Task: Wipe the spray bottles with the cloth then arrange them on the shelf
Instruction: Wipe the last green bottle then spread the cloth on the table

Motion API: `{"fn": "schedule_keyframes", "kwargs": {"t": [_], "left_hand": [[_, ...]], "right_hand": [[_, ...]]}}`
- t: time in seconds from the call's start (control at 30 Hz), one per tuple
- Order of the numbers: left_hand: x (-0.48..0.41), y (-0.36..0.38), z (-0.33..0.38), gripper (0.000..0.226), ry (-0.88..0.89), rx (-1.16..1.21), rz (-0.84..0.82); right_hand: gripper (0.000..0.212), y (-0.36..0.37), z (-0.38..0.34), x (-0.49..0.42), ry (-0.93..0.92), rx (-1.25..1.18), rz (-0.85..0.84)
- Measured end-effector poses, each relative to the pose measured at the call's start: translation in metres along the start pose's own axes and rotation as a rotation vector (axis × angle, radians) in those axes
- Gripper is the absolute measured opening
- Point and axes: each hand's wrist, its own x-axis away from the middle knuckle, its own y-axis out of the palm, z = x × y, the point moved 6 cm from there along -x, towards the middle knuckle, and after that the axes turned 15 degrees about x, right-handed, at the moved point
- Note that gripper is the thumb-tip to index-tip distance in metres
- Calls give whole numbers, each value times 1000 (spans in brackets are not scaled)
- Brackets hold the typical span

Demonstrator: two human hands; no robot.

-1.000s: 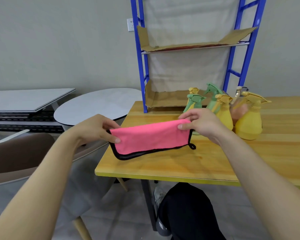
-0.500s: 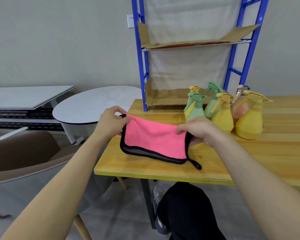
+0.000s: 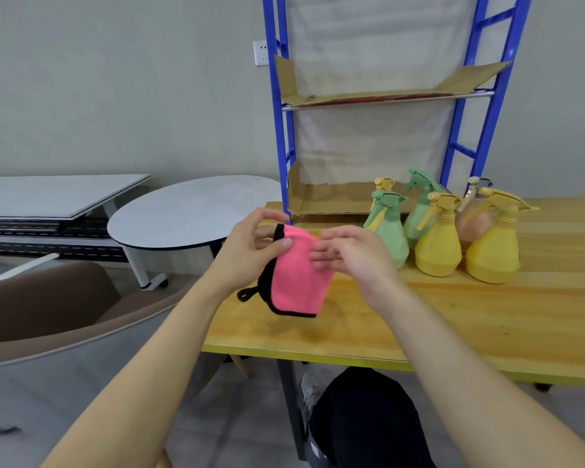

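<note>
1. Head view, as I'd see it from beside the table: the person's left hand (image 3: 250, 255) pinches the top edge of the pink cloth (image 3: 298, 285) between thumb and fingers. The cloth hangs doubled over above the near-left part of the wooden table (image 3: 453, 319), with its black trim and loop dangling on the left.
2. The right hand (image 3: 355, 255) sits at the cloth's upper right edge. Its fingers are smeared by motion, so I cannot tell whether they grip the fabric or only brush it.
3. The spray bottles (image 3: 438, 244), green, yellow and one peach, stand upright in a tight cluster on the table. They are to the right of the hands and just in front of the blue shelf (image 3: 277, 130). All of them are on the table and none is on the shelf, so I'd judge the wiping hasn't begun.
4. The step in hand looks like folding the cloth into a wiping pad. To do it well, I'd finish the fold with the soft pink face outward. I'd also tuck the loop into the palm so it can't catch on a trigger.
5. Then one hand should keep the pad while the other takes a bottle by its neck.
6. The nearest green bottle (image 3: 387, 231), just beside the right hand, is the sensible first pick. It should be lifted straight up out of the cluster so its neighbours don't topple.
</note>
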Motion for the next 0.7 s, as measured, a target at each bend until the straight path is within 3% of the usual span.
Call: {"fn": "schedule_keyframes", "kwargs": {"t": [0.03, 0.07, 0.13, 0.17, 0.23, 0.3, 0.4, 0.47, 0.57, 0.63, 0.7], "left_hand": [[0, -4, 1, 28, 6, 18, 19], [0, -6, 1, 25, -2, 37, 14], [0, -11, -2, 23, -45, 79, -41], [0, -16, -5, 24, -72, 100, -68], [2, -29, -12, 25, -122, 136, -75], [5, -43, -21, 19, -168, 159, -3], [4, -62, -29, 18, -177, 56, 135], [-5, -73, -42, 25, -171, -110, 200], [-6, -81, -71, 50, -234, -554, 199], [4, -70, -84, 45, -138, -718, 82], [17, -54, -97, 33, -44, -737, -116]], "right_hand": [[45, -5, 8, -3, -20, 161, 91], [70, -3, 18, -6, -13, 252, 77], [112, 14, 36, -13, 59, 161, -138], [109, 24, 43, -16, 100, 68, -265], [73, 37, 49, -19, 142, -19, -427], [49, 47, 52, -21, 140, -40, -447], [32, 57, 45, -29, 134, -78, -398], [36, 62, 39, -37, 111, 117, -280], [69, 63, 39, -39, -72, 890, -2], [74, 76, 45, -26, -295, 1011, 58], [74, 88, 60, -18, -400, 1052, -50]]}}
